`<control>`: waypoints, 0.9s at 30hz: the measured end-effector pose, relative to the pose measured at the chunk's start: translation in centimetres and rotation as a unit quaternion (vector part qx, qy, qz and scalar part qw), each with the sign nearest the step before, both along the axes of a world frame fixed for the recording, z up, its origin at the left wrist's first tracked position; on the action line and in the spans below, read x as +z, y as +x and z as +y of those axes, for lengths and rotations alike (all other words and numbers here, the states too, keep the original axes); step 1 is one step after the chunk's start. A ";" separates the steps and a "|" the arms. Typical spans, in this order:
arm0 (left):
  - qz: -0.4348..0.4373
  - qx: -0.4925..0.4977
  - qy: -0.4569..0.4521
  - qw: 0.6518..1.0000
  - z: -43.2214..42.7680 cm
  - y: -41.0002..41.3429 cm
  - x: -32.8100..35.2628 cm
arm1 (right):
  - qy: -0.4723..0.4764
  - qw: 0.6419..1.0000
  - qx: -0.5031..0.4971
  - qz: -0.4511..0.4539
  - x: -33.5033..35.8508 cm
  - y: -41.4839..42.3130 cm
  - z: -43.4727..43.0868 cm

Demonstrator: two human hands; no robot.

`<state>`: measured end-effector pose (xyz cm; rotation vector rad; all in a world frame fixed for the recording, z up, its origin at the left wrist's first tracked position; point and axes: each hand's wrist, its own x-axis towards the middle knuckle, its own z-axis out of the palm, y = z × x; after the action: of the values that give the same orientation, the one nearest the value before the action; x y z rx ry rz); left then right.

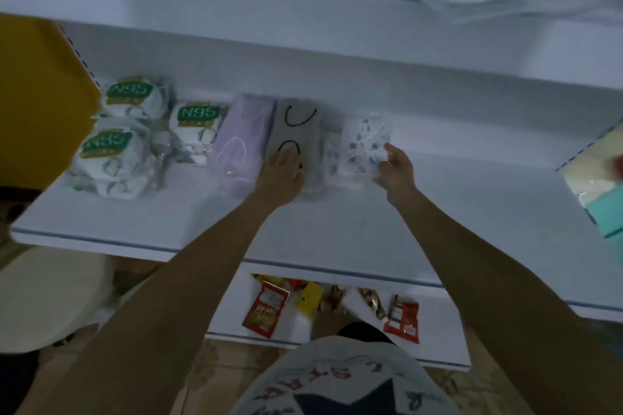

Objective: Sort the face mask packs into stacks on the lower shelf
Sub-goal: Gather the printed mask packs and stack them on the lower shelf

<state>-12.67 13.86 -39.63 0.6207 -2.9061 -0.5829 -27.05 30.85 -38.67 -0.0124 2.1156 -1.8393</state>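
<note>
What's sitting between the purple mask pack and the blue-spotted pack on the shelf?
The grey mask pack with black ear loops, partly under the left hand, seen in the head view.

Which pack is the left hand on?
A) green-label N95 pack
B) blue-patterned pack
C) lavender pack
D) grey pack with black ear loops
D: the left hand lies palm-down on the grey pack, which sits between the lavender pack and the blue-patterned pack. The right hand grips the blue-patterned pack at its near edge.
</note>
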 end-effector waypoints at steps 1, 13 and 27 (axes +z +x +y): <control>-0.005 0.008 -0.007 1.000 0.0 -0.6 -0.3 | 0.011 1.000 0.010 -0.004 -0.7 -1.1 -0.6; 0.055 0.040 -0.023 0.997 -0.9 -2.2 -1.4 | 0.303 0.940 0.145 0.056 -5.0 -3.0 -4.9; 0.130 -0.029 0.063 0.989 3.4 11.8 6.5 | 0.178 0.889 0.279 0.317 2.9 13.3 2.1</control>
<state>-0.84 17.29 -33.11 0.4383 -2.6660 -0.7965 -13.71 32.94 -35.73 -1.1454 2.4551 -1.1687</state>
